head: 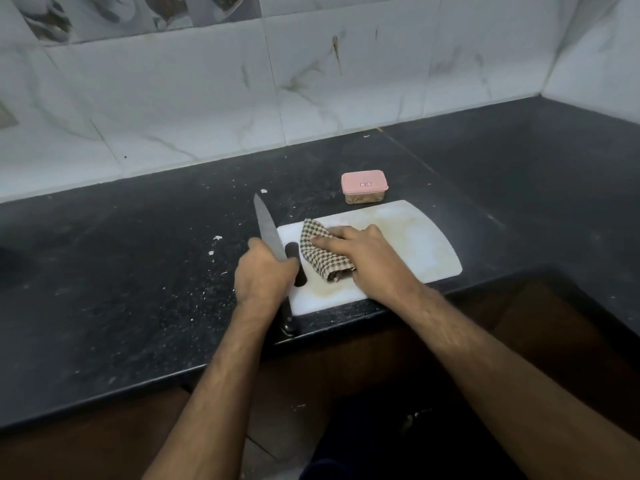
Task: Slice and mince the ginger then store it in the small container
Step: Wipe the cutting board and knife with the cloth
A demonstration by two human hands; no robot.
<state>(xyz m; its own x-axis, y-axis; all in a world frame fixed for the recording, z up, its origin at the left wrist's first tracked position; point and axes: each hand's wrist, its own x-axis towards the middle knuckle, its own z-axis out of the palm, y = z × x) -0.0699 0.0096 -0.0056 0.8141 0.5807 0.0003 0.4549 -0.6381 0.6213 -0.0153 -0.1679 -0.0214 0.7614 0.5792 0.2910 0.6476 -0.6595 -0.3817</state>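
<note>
Left hand is wrapped around the knife near where blade meets handle, blade pointing away toward the wall, dark handle end poking out below the wrist over the worktop edge. Right hand lies on a checked cloth, fingers mostly extended and pressing it flat onto the white cutting board. Board shows a faint yellowish stain; no ginger pieces visible on it. Small container with pink lid on sits on the worktop just behind the board's far edge, brownish contents visible through the clear wall, can't confirm what. White specks scattered on the dark worktop left of the board.
</note>
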